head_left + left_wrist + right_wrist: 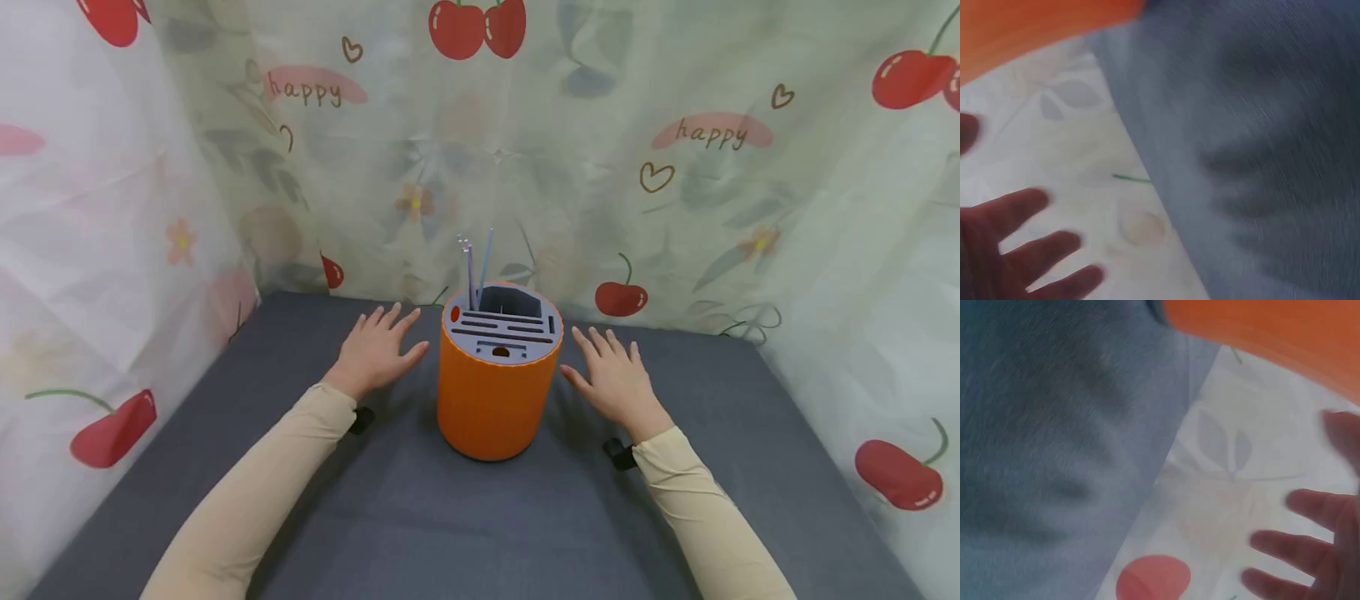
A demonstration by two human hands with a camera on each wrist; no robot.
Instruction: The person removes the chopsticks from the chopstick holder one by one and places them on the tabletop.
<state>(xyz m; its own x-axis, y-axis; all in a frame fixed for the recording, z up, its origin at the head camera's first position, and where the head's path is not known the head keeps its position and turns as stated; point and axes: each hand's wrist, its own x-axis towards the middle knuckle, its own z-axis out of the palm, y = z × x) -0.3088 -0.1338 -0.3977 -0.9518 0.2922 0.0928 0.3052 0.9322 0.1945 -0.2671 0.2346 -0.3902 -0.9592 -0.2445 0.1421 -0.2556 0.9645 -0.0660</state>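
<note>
- Left hand [375, 354] hovered low over the mat [450, 517], fingers spread and straight, holding nothing; sat just left of the holder [495, 400], thumb toward its wall, apparently not touching.
- Right hand [615, 379] mirrored it just right of the holder, fingers spread, palm down, empty.
- Left wrist view, blurred: spread fingers [1029, 250] against the pale cloth [1085, 156], orange wall of the holder in the top corner, grey mat alongside.
- Right wrist view, also blurred: spread fingers [1310, 550], orange holder wall above, a printed cherry [1154, 578] on the cloth below.
- Progress, judged: holder flanked but not yet gripped; nothing lifted, nothing drawn out of it. All handling of the holder seemingly left to do.
- Holder stood upright near the middle of the mat, toward the back edge: orange ribbed cylinder with a grey slotted top [501, 325].
- Contents: a few thin rods [474, 271] stood in the back left of the top, leaning slightly, tips well above the rim. Kind of rod too small to tell.
- Large open compartment [510, 300] at the back appeared empty as far as visible; long narrow slots in front showed nothing poking out.
- Surround: cherry-print cloth with "happy" lettering hung on three sides of the mat.
</note>
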